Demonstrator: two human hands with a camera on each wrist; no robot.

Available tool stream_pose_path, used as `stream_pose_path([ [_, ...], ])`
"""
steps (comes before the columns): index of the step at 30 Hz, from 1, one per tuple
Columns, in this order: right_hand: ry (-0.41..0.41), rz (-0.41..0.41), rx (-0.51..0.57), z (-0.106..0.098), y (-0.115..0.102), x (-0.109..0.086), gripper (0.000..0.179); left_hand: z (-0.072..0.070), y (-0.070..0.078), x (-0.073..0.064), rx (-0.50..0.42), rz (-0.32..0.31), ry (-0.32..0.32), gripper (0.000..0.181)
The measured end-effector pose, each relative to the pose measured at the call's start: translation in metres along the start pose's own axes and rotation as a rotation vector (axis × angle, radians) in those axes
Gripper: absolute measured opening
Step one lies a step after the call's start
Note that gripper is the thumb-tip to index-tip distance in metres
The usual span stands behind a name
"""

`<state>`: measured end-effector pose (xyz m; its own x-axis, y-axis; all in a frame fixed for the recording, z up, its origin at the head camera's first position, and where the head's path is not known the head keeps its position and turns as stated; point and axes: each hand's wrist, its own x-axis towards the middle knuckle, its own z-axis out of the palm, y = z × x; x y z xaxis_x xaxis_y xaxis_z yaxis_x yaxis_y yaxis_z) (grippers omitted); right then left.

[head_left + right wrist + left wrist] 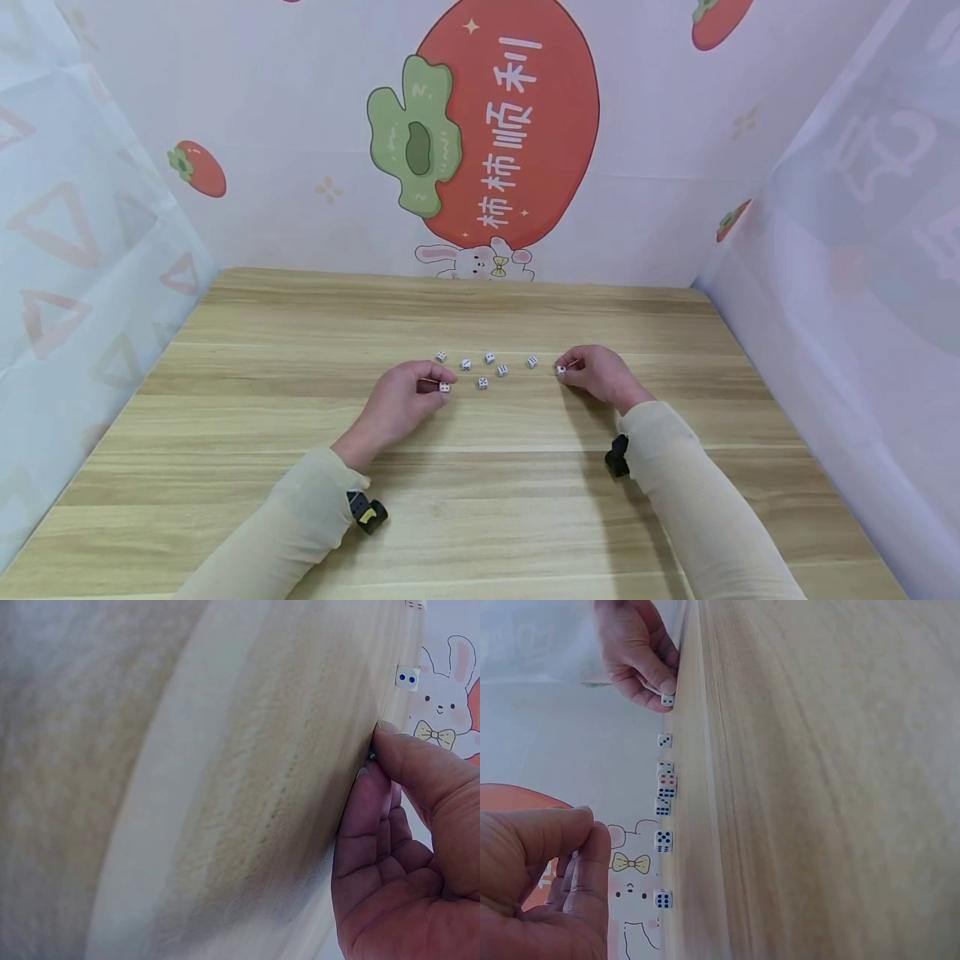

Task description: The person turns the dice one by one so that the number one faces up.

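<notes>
My left hand (397,408) pinches a white die (445,387) between thumb and fingertips, left of a loose group of dice. In the left wrist view the thumb and index tips of that hand (555,877) meet, and its die is hidden. On the right, my other hand (600,373) grips a second white die (560,370) by thumb and fingers, close over the tabletop. That die (667,700) shows dark pips in the left wrist view; in the right wrist view the fingers mostly cover it. Between the hands lie several loose dice, among them one die (482,383) nearest me and another (532,362) toward the right hand.
The dice lie on a wood-grain table (480,517). A white printed backdrop (300,208) with a large red persimmon stands along its far edge, and pale sheets (847,275) hang at both sides. Each wrist carries a small black camera (617,456).
</notes>
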<state>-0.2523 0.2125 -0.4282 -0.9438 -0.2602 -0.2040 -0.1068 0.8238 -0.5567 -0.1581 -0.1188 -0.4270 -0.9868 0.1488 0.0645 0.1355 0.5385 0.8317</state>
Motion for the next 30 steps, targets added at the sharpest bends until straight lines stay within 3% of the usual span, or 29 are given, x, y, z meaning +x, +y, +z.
stream_pose_path([
  [14, -0.012, 0.03, 0.017, 0.0001, 0.0009, 0.0011, 0.012, 0.0014, 0.0006, -0.0005, -0.005, -0.041, 0.017, 0.023],
  [30, -0.006, 0.02, 0.01, -0.0008, 0.0011, 0.0018, 0.012, -0.0021, -0.0031, 0.0002, -0.015, -0.024, 0.012, 0.023],
])
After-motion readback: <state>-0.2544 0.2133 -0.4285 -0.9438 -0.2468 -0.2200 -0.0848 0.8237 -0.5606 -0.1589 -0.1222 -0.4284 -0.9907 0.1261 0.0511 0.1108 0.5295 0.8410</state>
